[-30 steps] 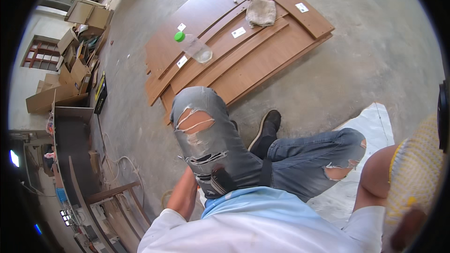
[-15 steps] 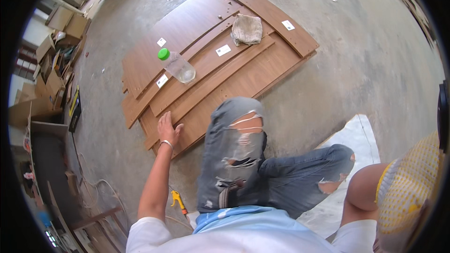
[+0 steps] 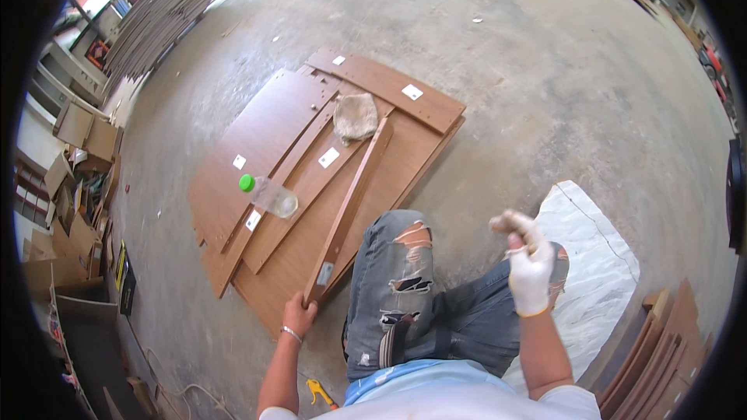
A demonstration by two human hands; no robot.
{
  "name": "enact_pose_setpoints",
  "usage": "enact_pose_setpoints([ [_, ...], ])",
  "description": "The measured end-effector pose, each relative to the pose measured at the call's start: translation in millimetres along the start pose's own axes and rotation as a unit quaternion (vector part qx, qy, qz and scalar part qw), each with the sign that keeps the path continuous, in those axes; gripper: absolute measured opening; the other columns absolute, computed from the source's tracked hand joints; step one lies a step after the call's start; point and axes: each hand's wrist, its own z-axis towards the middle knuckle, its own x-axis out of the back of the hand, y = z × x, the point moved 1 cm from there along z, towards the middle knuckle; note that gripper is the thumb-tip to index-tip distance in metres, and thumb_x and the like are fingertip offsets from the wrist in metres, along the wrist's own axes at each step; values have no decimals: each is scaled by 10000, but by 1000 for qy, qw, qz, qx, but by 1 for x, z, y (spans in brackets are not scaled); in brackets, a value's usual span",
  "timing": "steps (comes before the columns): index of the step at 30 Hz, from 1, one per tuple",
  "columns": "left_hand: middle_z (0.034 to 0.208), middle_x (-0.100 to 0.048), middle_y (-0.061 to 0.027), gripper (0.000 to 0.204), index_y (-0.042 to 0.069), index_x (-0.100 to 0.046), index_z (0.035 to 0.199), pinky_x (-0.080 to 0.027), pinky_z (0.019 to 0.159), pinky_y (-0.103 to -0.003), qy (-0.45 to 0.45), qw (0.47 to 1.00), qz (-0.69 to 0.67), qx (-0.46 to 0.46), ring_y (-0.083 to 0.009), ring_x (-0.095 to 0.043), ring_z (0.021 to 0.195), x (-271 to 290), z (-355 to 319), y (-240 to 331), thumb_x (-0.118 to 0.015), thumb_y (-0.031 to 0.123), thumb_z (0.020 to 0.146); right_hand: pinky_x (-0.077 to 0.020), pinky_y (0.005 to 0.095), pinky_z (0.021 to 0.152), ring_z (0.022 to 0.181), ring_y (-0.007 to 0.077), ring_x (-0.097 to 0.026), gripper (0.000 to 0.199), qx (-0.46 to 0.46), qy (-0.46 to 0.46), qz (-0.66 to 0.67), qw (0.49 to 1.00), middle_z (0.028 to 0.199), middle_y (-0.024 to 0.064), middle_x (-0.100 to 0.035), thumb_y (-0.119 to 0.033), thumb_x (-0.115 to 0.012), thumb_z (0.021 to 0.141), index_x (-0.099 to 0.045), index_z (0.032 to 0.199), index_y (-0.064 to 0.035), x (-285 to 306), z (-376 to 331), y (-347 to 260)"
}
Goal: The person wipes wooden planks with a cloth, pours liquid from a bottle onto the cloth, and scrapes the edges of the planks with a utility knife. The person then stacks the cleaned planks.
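A narrow brown strip of board (image 3: 348, 210) lies on top of a stack of brown laminate panels (image 3: 264, 140) spread on a bare concrete floor (image 3: 545, 85); its long axis runs from its near end by the person's knee up and away to the right, toward a crumpled grey rag (image 3: 355, 117). The left hand (image 3: 299, 316), bare with a bracelet at the wrist, is closed around the strip's near end, arm stretched forward. The right hand (image 3: 526, 257), in a white glove, is raised above the thigh, fingers curled into a loose fist; whether it holds anything cannot be told. A clear plastic bottle (image 3: 268, 195) with a green cap lies on the panels to the left. Cardboard boxes (image 3: 74, 187) crowd the left edge.
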Motion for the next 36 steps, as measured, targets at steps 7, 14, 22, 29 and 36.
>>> enact_pose_setpoints([
  [7, 768, -715, -96, 142, -5, -630, 974, -582, 573, -339, -128, 928, -349, 24, -191, -696, 630, 42, -8, 106, -729, 96, 963, -567, 308, 946, 1058, 210, -738, 437, -61, -65, -31, 996, 1142, 131, -772, 97, -492, 899, -694, 1275, 4, -8, -45, 41],
  [14, 773, -692, -130, 147, -8, -587, 1075, -606, 561, -351, -178, 920, -280, -208, -225, -685, 602, 56, 29, 285, -638, 119, 1020, -556, 405, 1008, 1154, 327, -710, 471, -76, -237, -144, 958, 1239, 129, -747, -116, -644, 937, -619, 1407, -110, -39, -72, 47],
  [22, 888, -695, -160, 251, 8, -559, 1194, -599, 635, -340, -396, 764, -399, -318, -229, -686, 715, -20, -23, 461, -626, 202, 1050, -540, 386, 890, 1033, 312, -704, 611, -204, -128, 44, 970, 1163, 152, -718, -338, -773, 885, -556, 1394, -77, -64, -108, 50],
  [29, 1031, -727, -158, 292, -26, -574, 1232, -582, 789, -342, -553, 683, -291, -378, -232, -731, 853, -68, -112, 531, -619, 195, 1046, -538, 396, 826, 980, 218, -701, 431, -45, 63, 233, 969, 1084, 110, -747, -304, -747, 954, -640, 1234, 5, -8, -140, 69],
  [36, 1195, -726, -159, 299, -50, -612, 1298, -558, 996, -374, -543, 662, -194, -480, -255, -711, 1093, -116, -81, 503, -609, 76, 1027, -523, 335, 945, 1079, 162, -675, 399, -11, 404, 178, 897, 1201, 74, -724, -202, -710, 989, -606, 1333, -29, 95, -157, 42],
])
